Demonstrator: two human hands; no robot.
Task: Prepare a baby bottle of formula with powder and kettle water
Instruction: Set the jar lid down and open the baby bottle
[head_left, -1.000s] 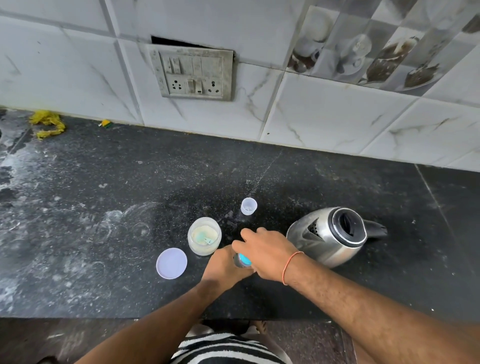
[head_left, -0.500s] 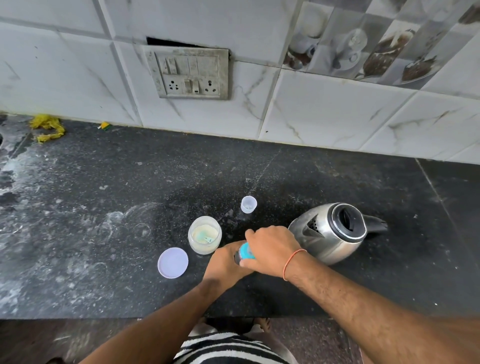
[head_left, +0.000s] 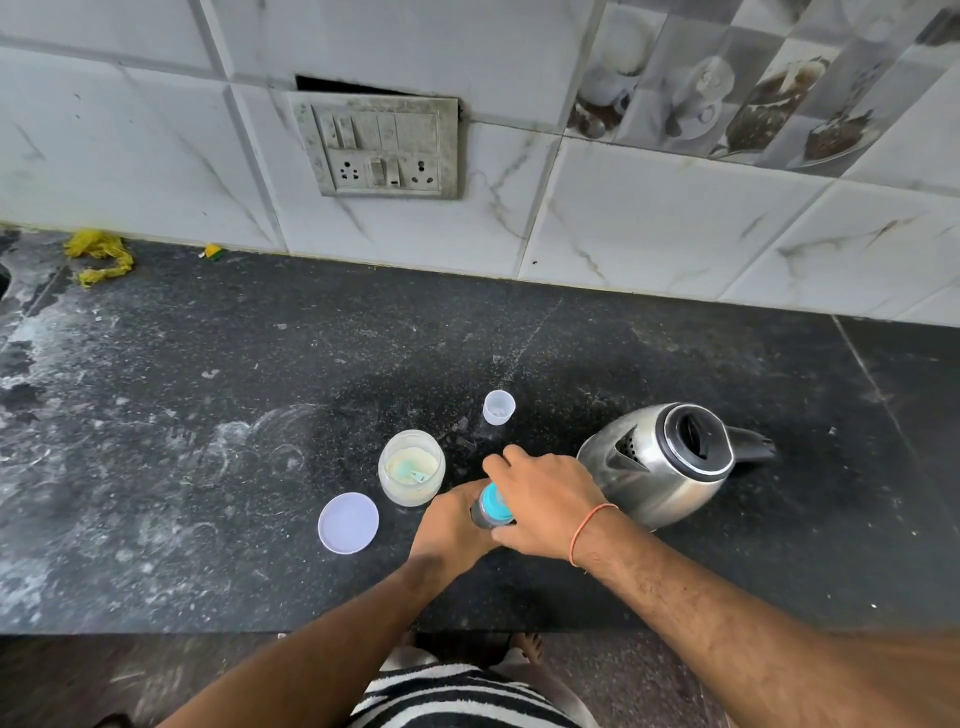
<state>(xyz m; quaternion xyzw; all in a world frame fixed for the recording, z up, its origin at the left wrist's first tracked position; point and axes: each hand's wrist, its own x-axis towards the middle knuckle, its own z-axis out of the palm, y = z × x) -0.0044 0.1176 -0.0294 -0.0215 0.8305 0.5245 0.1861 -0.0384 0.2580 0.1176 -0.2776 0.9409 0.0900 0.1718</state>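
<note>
Got the baby bottle (head_left: 491, 506) near the counter's front edge — my left hand (head_left: 452, 525) wrapped round its body, my right hand (head_left: 545, 501) curled over the blue top. Open powder jar (head_left: 411, 466) just left, kettle (head_left: 660, 462) right — small clear cap (head_left: 498, 407) behind.

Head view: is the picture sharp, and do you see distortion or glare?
Head view: centre sharp; wide-angle lens bends the wall tile lines and the countertop edge; soft reflections on the steel kettle; the near right forearm blurs at the frame edge.
</note>
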